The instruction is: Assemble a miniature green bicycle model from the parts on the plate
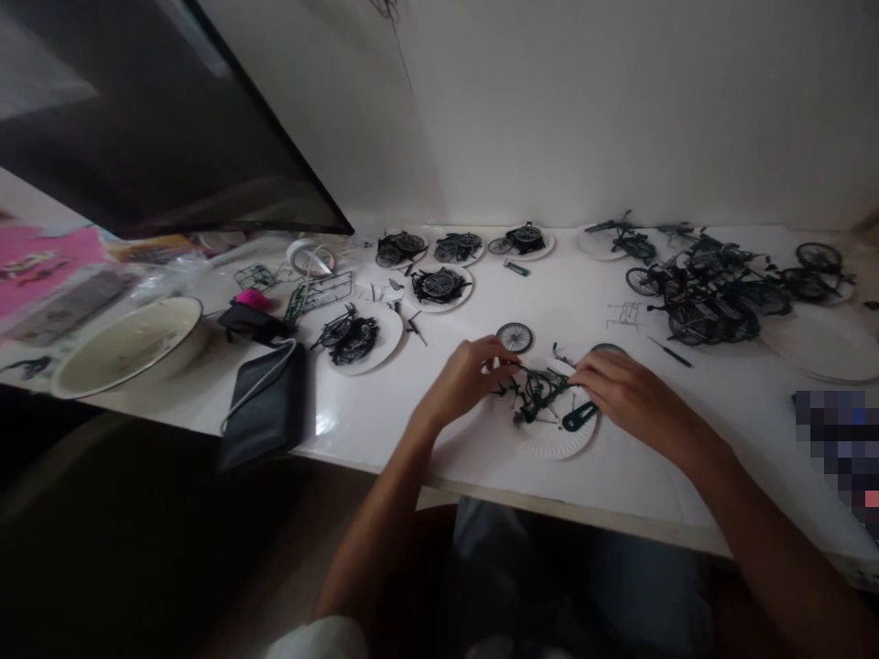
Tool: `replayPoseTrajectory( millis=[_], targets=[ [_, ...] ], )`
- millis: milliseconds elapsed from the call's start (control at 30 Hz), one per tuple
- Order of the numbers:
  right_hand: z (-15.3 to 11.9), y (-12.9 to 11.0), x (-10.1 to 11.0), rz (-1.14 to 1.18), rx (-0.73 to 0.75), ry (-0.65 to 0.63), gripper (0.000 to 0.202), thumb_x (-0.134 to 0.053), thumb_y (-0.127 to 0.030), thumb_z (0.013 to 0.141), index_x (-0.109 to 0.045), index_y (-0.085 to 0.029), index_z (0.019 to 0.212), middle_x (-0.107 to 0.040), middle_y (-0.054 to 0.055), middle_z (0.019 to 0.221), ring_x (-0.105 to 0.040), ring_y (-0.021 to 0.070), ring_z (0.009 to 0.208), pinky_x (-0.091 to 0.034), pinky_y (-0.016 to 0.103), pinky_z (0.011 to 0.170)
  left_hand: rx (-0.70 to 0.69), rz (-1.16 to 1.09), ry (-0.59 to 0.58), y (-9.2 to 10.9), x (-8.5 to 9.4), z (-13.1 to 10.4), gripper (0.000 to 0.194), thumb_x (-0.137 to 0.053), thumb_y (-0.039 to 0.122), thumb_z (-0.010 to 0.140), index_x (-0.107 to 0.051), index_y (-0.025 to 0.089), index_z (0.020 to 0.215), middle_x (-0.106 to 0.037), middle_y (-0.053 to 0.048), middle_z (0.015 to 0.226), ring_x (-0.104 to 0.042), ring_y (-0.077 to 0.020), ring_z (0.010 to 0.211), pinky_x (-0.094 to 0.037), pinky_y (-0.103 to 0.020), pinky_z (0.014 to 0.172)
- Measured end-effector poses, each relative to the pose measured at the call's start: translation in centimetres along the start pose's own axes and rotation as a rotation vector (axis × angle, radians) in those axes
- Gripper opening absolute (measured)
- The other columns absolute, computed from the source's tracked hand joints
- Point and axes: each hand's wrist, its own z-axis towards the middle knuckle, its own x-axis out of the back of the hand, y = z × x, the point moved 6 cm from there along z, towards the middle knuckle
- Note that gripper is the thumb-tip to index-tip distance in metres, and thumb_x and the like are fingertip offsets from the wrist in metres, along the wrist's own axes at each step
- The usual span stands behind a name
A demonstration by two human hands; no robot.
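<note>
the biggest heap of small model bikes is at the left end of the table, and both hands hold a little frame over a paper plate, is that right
Not quite: the head view shows the biggest heap of small model bikes toward the right end of the table. The left hand and right hand do hold a little frame over a paper plate.

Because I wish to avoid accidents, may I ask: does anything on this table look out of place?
Yes: the dark pouch, left of the left hand, sticks out past the front edge of the white table, so it might slip off. No spill is visible.
</note>
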Motion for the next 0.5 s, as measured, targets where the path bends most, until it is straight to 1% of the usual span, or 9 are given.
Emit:
replayPoseTrajectory(
  millis=[33,100,167,233,300,367,433,500],
  targets=[
    [-0.2,0.4,0.3,0.000,-0.025,0.028,0.030,-0.052,0.002,0.090,-0.069,-0.020,0.101,-0.067,0.008,0.100,-0.064,0.0248,0.094,-0.052,0.041,0.083,-0.013,0.038,-0.021,0.4,-0.5,-0.1,0.015,-0.064,0.028,0.095,-0.074,0.019,0.102,-0.069,-0.007,0.095,-0.064,-0.0168,0.079,-0.051,-0.030,0.073],
    [-0.7,1.4,0.9,-0.001,-0.076,0.099,0.027,-0.051,-0.004,0.093,-0.068,-0.021,0.106,-0.067,0.009,0.105,-0.064,0.0260,0.097,-0.052,0.042,0.084,-0.047,0.144,-0.043,0.9,-1.0,-0.4,0.019,-0.066,0.030,0.094,-0.072,0.020,0.108,-0.069,-0.008,0.104,-0.065,-0.0215,0.093,-0.051,-0.037,0.085],
    [-1.2,2.2,1.2,0.011,-0.107,0.159,0.026,-0.049,-0.008,0.096,-0.067,-0.021,0.109,-0.068,0.009,0.109,-0.064,0.0264,0.101,-0.053,0.042,0.085,-0.078,0.239,-0.058,1.2,-0.8,-0.8,0.022,-0.065,0.029,0.094,-0.069,0.021,0.114,-0.067,-0.009,0.115,-0.060,-0.0251,0.108,-0.047,-0.042,0.095],
    [-1.6,2.6,1.1,0.027,-0.115,0.194,0.026,-0.047,-0.009,0.098,-0.066,-0.021,0.109,-0.069,0.009,0.110,-0.065,0.0259,0.102,-0.053,0.042,0.087,-0.107,0.310,-0.109,1.3,-0.7,-1.3,0.020,-0.063,0.024,0.095,-0.067,0.022,0.115,-0.065,-0.008,0.119,-0.057,-0.0256,0.114,-0.044,-0.044,0.100],
    [-1.6,2.6,0.9,0.038,-0.115,0.211,0.024,-0.048,-0.010,0.098,-0.067,-0.021,0.107,-0.070,0.009,0.108,-0.065,0.0256,0.101,-0.053,0.042,0.089,-0.128,0.379,-0.173,1.3,-1.1,-1.6,0.021,-0.061,0.017,0.095,-0.067,0.022,0.114,-0.066,-0.008,0.117,-0.057,-0.0256,0.113,-0.041,-0.045,0.101],
    [-1.5,2.4,0.7,0.056,-0.113,0.232,0.022,-0.050,-0.012,0.098,-0.068,-0.021,0.107,-0.070,0.008,0.107,-0.065,0.0252,0.101,-0.053,0.042,0.089,-0.135,0.442,-0.202,1.2,-1.7,-1.4,0.023,-0.057,0.010,0.095,-0.067,0.021,0.113,-0.066,-0.008,0.116,-0.058,-0.0256,0.111,-0.041,-0.046,0.101],
    [-1.3,2.0,0.7,0.089,-0.106,0.262,0.021,-0.051,-0.015,0.099,-0.068,-0.021,0.109,-0.071,0.009,0.107,-0.066,0.0245,0.100,-0.053,0.041,0.089,-0.138,0.473,-0.193,1.1,-2.4,-1.1,0.026,-0.053,0.006,0.095,-0.067,0.019,0.113,-0.066,-0.009,0.115,-0.059,-0.0248,0.109,-0.044,-0.044,0.097],
    [-1.2,1.7,0.7,0.129,-0.107,0.299,0.021,-0.051,-0.018,0.099,-0.068,-0.021,0.111,-0.071,0.009,0.107,-0.066,0.0237,0.099,-0.054,0.040,0.087,-0.153,0.462,-0.159,1.1,-2.7,-0.6,0.023,-0.054,0.008,0.095,-0.068,0.018,0.111,-0.067,-0.010,0.112,-0.060,-0.0241,0.105,-0.047,-0.041,0.093]
  ],
)
